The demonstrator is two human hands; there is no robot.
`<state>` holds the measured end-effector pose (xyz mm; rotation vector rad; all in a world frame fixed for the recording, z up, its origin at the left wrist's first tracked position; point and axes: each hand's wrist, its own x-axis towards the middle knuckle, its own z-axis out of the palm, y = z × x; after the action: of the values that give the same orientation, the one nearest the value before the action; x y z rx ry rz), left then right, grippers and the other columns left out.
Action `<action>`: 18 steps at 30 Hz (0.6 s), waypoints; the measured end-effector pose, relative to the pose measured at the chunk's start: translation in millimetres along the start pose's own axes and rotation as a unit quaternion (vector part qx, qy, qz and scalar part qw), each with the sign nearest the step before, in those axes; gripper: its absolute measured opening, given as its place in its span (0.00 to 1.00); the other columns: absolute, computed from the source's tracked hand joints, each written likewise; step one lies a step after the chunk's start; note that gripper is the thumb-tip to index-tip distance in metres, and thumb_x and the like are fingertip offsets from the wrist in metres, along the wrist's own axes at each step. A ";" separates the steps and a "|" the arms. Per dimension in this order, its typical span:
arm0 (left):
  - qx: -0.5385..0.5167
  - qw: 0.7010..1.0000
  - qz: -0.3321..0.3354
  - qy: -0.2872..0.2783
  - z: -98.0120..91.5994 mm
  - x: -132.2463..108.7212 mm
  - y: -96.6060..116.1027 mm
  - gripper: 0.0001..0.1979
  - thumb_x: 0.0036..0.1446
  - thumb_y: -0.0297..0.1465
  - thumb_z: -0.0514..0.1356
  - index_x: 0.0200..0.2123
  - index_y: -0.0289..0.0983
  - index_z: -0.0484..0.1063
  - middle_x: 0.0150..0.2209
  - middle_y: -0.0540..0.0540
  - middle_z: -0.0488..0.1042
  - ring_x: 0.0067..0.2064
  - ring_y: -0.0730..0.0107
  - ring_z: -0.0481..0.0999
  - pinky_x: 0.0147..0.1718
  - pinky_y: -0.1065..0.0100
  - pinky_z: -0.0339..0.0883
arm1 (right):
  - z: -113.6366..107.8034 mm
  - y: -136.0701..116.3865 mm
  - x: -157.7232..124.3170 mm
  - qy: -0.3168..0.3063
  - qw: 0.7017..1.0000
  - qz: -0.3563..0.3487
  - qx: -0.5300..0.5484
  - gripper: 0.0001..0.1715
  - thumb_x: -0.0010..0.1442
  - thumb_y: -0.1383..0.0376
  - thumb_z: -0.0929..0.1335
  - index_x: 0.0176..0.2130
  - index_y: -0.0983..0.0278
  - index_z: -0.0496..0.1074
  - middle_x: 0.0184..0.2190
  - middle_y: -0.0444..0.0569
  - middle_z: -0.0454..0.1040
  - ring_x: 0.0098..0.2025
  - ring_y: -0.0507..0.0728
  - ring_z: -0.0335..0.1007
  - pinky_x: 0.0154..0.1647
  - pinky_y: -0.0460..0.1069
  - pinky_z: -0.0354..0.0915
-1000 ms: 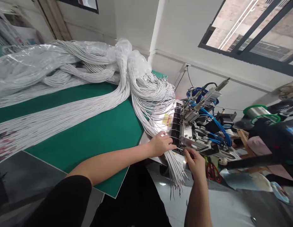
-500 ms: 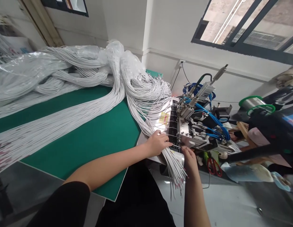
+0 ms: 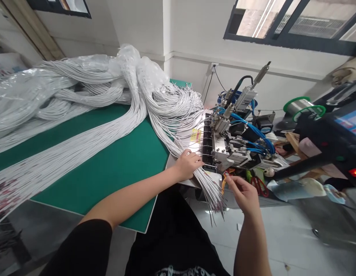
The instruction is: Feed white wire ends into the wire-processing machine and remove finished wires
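My left hand (image 3: 188, 165) lies over the bundle of white cables (image 3: 208, 188), its fingers closed. From its fingertips a single white cable (image 3: 210, 166) reaches toward the dark slotted strip (image 3: 207, 143) at the machine's front. To the right, my right hand (image 3: 244, 193) has thumb and fingers pinched on a small orange-handled tool (image 3: 223, 184), just off the machine's lower corner. Its exact kind is too small to tell. Below my left hand, the bundle's dark-reddish ends hang over the table edge.
A machine (image 3: 223, 145) with blue air hoses stands at the right. Red scissors (image 3: 260, 186), a wire spool (image 3: 302, 107) and a screen (image 3: 350, 120) are beyond it. More cables (image 3: 88, 143) and plastic-wrapped bundles (image 3: 31, 86) cover much of the green table (image 3: 132, 161).
My right hand has moved right and away from the cable's end; the orange-handled tool now shows at its fingertips. My left hand stays on the bundle. The whole view has shifted slightly.
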<state>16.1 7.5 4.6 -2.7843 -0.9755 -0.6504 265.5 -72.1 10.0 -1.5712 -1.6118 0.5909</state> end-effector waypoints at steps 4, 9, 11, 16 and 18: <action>-0.003 1.000 -0.002 0.011 2.9 -1.9 -0.6 0.18 0.51 0.21 0.56 0.45 0.37 0.74 0.43 0.43 0.76 0.46 0.62 0.72 0.49 0.59 0.54 | -8.9 -23.9 -11.1 -0.110 0.990 -0.067 -0.059 0.18 0.61 0.53 0.65 0.33 0.63 0.77 0.28 0.50 0.76 0.28 0.56 0.69 0.27 0.48 0.63; 0.000 1.000 -0.024 0.011 2.3 -1.6 0.1 0.19 0.50 0.22 0.57 0.47 0.35 0.73 0.47 0.41 0.74 0.49 0.60 0.70 0.49 0.58 0.55 | -9.6 -28.3 -14.9 -0.189 0.971 -0.083 -0.118 0.13 0.62 0.56 0.65 0.34 0.60 0.74 0.26 0.46 0.74 0.25 0.54 0.66 0.25 0.47 0.60; 0.004 0.999 -0.033 0.011 1.2 -1.2 0.6 0.20 0.50 0.23 0.59 0.48 0.34 0.73 0.50 0.40 0.73 0.52 0.58 0.69 0.50 0.57 0.55 | -8.8 -25.4 -14.5 -0.185 0.971 -0.085 -0.125 0.12 0.62 0.57 0.65 0.33 0.60 0.74 0.25 0.45 0.73 0.25 0.54 0.66 0.25 0.47 0.60; 0.007 1.000 -0.002 0.029 2.7 -1.9 -0.3 0.20 0.52 0.21 0.55 0.48 0.37 0.73 0.48 0.42 0.75 0.50 0.62 0.71 0.52 0.57 0.53 | -7.6 -24.3 -13.4 -0.166 0.972 -0.087 -0.139 0.10 0.61 0.57 0.66 0.34 0.60 0.72 0.26 0.46 0.72 0.26 0.54 0.65 0.25 0.47 0.60; 0.003 0.999 0.011 0.047 4.8 -2.9 -1.2 0.19 0.55 0.21 0.54 0.47 0.39 0.73 0.47 0.44 0.76 0.48 0.65 0.72 0.52 0.57 0.52 | -7.7 -27.0 -13.3 -0.159 0.972 -0.097 -0.144 0.11 0.62 0.56 0.66 0.35 0.60 0.71 0.27 0.46 0.71 0.28 0.55 0.65 0.26 0.48 0.60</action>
<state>15.0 8.0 -1.0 -2.7279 -0.9259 -0.7651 254.2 -89.8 32.9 -1.5532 -2.1465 0.5403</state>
